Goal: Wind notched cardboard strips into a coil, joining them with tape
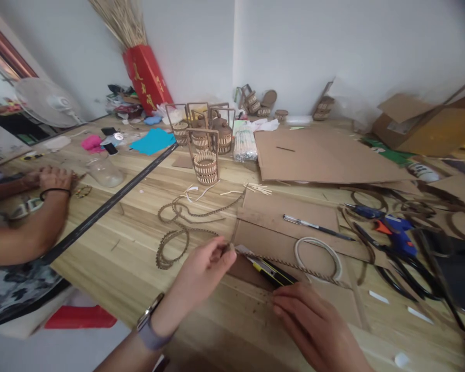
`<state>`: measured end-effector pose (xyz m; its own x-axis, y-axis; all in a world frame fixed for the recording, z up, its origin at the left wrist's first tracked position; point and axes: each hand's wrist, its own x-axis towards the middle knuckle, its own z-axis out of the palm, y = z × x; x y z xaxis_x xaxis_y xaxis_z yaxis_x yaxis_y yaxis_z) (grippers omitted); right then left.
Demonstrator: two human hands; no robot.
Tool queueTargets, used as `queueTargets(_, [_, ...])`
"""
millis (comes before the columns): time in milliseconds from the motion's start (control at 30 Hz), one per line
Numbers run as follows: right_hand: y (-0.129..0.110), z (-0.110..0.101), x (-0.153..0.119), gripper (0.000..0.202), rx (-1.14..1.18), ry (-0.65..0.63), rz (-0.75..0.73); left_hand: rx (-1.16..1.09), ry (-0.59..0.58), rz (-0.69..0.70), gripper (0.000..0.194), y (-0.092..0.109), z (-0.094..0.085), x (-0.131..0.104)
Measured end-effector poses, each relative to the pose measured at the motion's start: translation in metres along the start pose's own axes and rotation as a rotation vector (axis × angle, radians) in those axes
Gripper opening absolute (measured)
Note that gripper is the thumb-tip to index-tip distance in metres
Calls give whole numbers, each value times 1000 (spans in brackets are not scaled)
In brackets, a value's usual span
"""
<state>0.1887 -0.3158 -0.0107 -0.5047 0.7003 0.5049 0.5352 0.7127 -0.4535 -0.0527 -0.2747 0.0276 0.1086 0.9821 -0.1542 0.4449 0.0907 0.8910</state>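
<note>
Between the thumb and fingers of my left hand (207,266) is a small piece of a brown braided cord (273,260). To the right the cord runs across the cardboard; its looped part (173,248) lies on the bare wood. My right hand (313,320) is low at the right, fingers pressed together, and whatever they pinch is hidden. Close beyond those fingertips lies a yellow and black utility knife (269,269); whether they touch it I cannot tell. A white ring (297,253) and a pen (318,227) rest on the cardboard sheet (267,240).
Small woven baskets (206,168) with tall handles stand mid-table. Scissors (403,266) and a blue glue gun (401,235) lie at right. A larger cardboard sheet (325,157) is behind. Another person's arm (34,232) rests at the left, near a glass jar (104,173).
</note>
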Motion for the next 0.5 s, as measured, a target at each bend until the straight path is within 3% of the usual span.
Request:
queueTargets(100, [-3, 1, 4, 13, -41, 22, -72, 224, 145, 120, 37, -4, -8, 29])
queueTargets(267, [-5, 4, 4, 18, -59, 19, -112, 244, 134, 117, 25, -14, -12, 75])
queueTargets(333, [-2, 5, 2, 15, -44, -6, -100, 232, 148, 120, 26, -15, -11, 73])
queueTargets(433, [1, 6, 0, 13, -24, -18, -87, 194, 117, 172, 29, -16, -9, 45])
queueTargets(500, [1, 6, -1, 13, -21, -11, -85, 136, 68, 328, 32, -19, -9, 19])
